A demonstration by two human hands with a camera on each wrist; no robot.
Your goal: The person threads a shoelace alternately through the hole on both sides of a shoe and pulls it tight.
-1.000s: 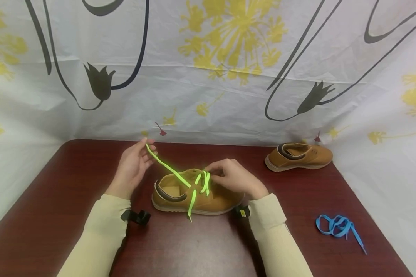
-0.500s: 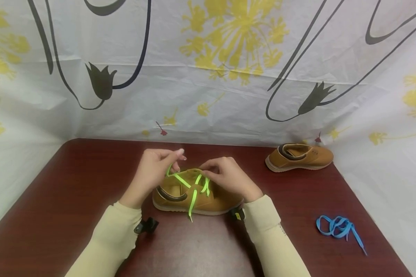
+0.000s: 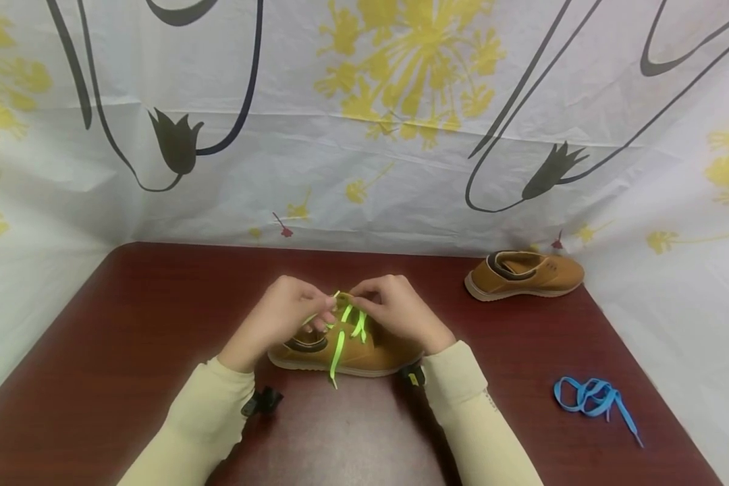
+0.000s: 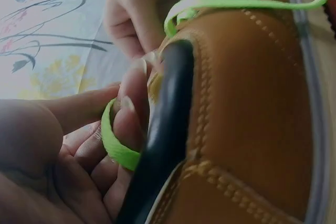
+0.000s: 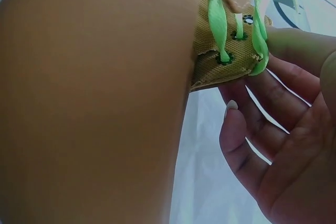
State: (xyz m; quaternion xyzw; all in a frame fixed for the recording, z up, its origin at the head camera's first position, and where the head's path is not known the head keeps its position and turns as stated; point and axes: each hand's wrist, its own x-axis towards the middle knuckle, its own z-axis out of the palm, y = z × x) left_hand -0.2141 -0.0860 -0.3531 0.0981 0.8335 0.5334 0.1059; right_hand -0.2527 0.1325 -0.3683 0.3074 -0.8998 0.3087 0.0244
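A tan shoe (image 3: pixel 373 358) lies side-on in the middle of the table, toe to the right. A neon green shoelace (image 3: pixel 338 354) is partly threaded in it, one end hanging down the near side. My left hand (image 3: pixel 285 317) pinches the lace near its other end, just above the eyelets; in the left wrist view a loop of lace (image 4: pixel 118 145) runs around its fingers. My right hand (image 3: pixel 401 314) holds the far eyelet flap (image 5: pixel 228 74) between thumb and fingers. The right wrist view shows the lace passing through some of the flap's metal eyelets (image 5: pixel 226 57).
A second tan shoe (image 3: pixel 525 277), without a lace, stands at the table's back right. A blue shoelace (image 3: pixel 595 398) lies loosely looped at the right. Behind the dark red table (image 3: pixel 127 324) hangs a patterned white sheet (image 3: pixel 237 209).
My left hand has come down and right from the lace's raised, stretched end to the eyelet flap, bringing the lace end along. My right hand has stayed at the flap.
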